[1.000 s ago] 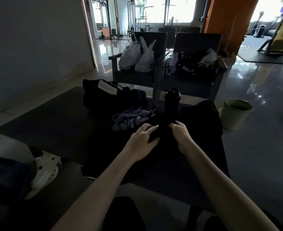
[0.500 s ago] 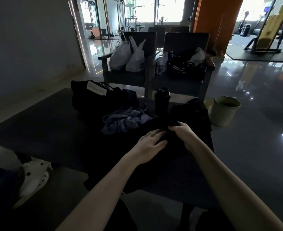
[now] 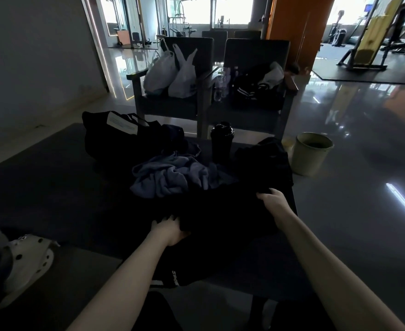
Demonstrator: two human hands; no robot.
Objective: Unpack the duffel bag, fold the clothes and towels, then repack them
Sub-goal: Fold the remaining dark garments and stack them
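Gripping the black garment (image 3: 220,211) at two places, the person is holding it spread over the near part of the dark table (image 3: 41,187). The left hand (image 3: 170,231) is pinching its near left edge, with the fingers curled into the cloth, and the right hand (image 3: 271,199) is holding the far right edge with curled fingers; the two hands are lying well apart. (The cloth is very dark, so its exact outline is hard to see.) A corner with white lettering is hanging over the near table edge. Just behind the garment a crumpled blue-grey cloth (image 3: 170,177) is lying, and behind that, at the far left of the table, the black duffel bag (image 3: 115,137) is standing with a white label on top. A black shaker bottle (image 3: 221,139) is standing upright between the bag and another dark heap of clothes (image 3: 263,158). On the floor beside the table a pale bin (image 3: 312,154) is standing.
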